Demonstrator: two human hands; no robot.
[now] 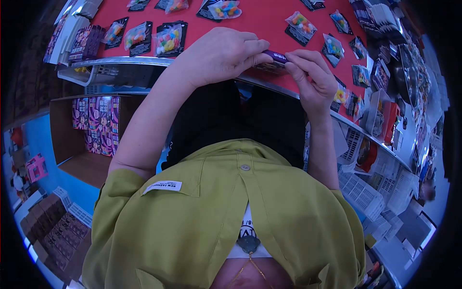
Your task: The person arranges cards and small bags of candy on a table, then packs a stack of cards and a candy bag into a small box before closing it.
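Observation:
Between my two hands is a small dark purple printed box (pixel 276 57), held at the near edge of the red tabletop. My left hand (pixel 226 53) pinches its left end with thumb and fingers. At the other end, the thumb and fingertips of my right hand (pixel 313 77) close on the box's corner. Clear bags of colourful candy-like pieces lie on black printed cards, one bag (pixel 168 39) left of my left hand and another bag (pixel 301 22) beyond my right hand. The lower side of the box is in shadow.
Stacked purple boxes (pixel 86 43) stand at the table's left end. An open cardboard carton (pixel 72 139) below left holds several printed boxes. More bagged pieces lie along the right, near a container (pixel 378 113). White plastic baskets (pixel 365 192) sit lower right. The table has a metal edge (pixel 130 60).

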